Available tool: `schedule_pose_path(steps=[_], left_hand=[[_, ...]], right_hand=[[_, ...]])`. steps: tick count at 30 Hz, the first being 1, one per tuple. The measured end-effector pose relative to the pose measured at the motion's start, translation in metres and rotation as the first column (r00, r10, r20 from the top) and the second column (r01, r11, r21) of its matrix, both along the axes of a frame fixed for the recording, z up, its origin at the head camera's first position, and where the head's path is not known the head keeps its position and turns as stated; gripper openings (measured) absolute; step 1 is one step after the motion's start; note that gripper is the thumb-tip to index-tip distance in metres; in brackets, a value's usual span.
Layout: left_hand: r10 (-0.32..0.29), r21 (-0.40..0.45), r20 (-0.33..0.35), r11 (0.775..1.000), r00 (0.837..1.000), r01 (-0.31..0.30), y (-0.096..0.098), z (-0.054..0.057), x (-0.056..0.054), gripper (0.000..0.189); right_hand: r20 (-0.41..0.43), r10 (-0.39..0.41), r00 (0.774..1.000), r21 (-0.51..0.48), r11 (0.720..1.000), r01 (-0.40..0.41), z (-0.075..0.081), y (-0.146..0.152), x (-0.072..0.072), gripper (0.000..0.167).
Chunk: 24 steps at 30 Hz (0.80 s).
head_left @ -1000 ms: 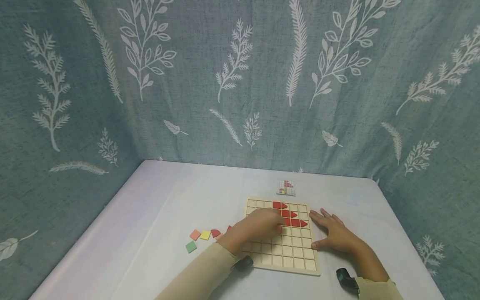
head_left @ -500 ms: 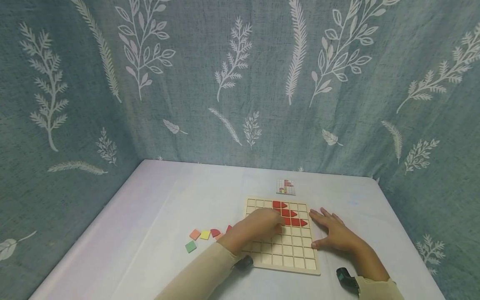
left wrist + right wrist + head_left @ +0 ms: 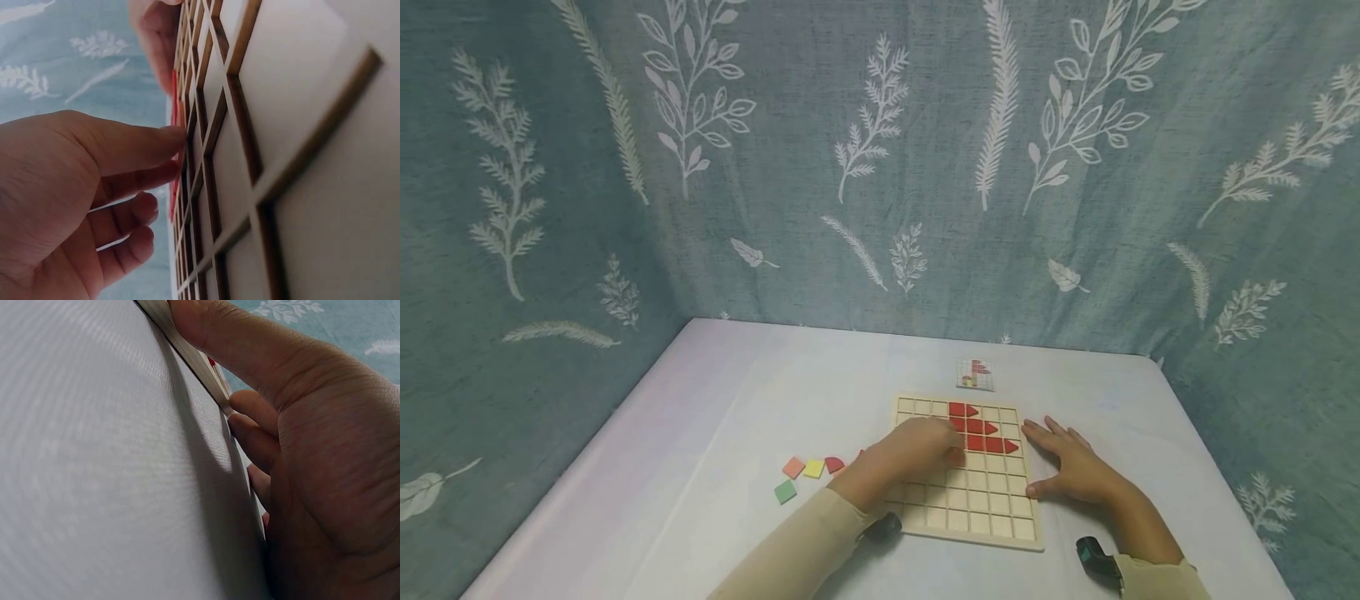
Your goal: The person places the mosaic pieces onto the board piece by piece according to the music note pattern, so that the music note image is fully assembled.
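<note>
A pale wooden grid board point(image 3: 958, 540) lies on the table, with rows of red tiles point(image 3: 983, 442) ending in pointed pieces. My left hand point(image 3: 917, 454) reaches over the grid from the left, fingers bent down beside the lower red row. In the left wrist view, thumb and index fingertips point(image 3: 170, 140) come together at the board's surface near red pieces; whether a tile is between them is hidden. My right hand point(image 3: 1075, 471) rests at the board's right edge with its fingers spread, thumb and fingertips touching the rim.
A small pattern card point(image 3: 975, 375) lies behind the board. Left of it are loose tiles: a green square point(image 3: 786, 492), an orange square point(image 3: 793, 467), a yellow square point(image 3: 814, 469) and a red quarter-circle point(image 3: 834, 464). A patterned curtain point(image 3: 865, 167) rises behind the table.
My left hand has shifted slightly left relative to the board, so more of the lower red row shows. The right hand stays at the board's edge.
</note>
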<state>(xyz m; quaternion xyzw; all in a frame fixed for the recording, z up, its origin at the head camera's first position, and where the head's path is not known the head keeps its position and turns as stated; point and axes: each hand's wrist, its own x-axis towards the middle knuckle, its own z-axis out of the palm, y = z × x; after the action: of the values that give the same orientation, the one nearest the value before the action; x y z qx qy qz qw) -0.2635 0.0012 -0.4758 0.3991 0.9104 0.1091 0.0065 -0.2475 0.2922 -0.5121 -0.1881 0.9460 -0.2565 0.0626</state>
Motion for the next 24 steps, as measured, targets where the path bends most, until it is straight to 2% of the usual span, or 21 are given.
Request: schedule_pose_path(steps=[7, 10, 14, 17, 20, 24], left_hand=[[0.023, -0.01, -0.003, 1.0, 1.0, -0.023, -0.015, 0.001, 0.001, 0.006], [0.048, -0.022, 0.005, 0.999, 0.999, -0.048, -0.028, 0.003, 0.003, 0.005], [0.082, -0.018, 0.018, 0.997, 0.996, -0.081, -0.048, 0.008, 0.005, 0.016], [0.087, -0.019, 0.013, 0.996, 0.996, -0.087, -0.063, 0.011, 0.009, 0.014], [0.097, -0.034, 0.003, 0.995, 0.995, -0.097, -0.076, 0.01, 0.013, 0.013], [0.145, -0.045, 0.022, 0.989, 0.989, -0.144, -0.089, 0.008, 0.017, 0.016]], right_hand=[[-0.005, 0.008, 1.0, -0.002, 1.0, -0.008, 0.0, 0.001, 0.001, 0.113], [-0.003, 0.003, 1.0, -0.002, 1.0, -0.003, -0.001, 0.0, 0.0, 0.113], [0.001, -0.016, 1.0, 0.0, 1.0, 0.016, -0.001, 0.0, 0.0, 0.114], [0.004, -0.016, 1.0, -0.005, 1.0, 0.016, -0.001, 0.0, 0.0, 0.114], [0.004, -0.004, 1.0, -0.005, 1.0, 0.004, -0.001, -0.001, 0.001, 0.114], [-0.003, 0.004, 1.0, 0.0, 1.0, -0.004, 0.0, -0.002, 0.002, 0.115]])
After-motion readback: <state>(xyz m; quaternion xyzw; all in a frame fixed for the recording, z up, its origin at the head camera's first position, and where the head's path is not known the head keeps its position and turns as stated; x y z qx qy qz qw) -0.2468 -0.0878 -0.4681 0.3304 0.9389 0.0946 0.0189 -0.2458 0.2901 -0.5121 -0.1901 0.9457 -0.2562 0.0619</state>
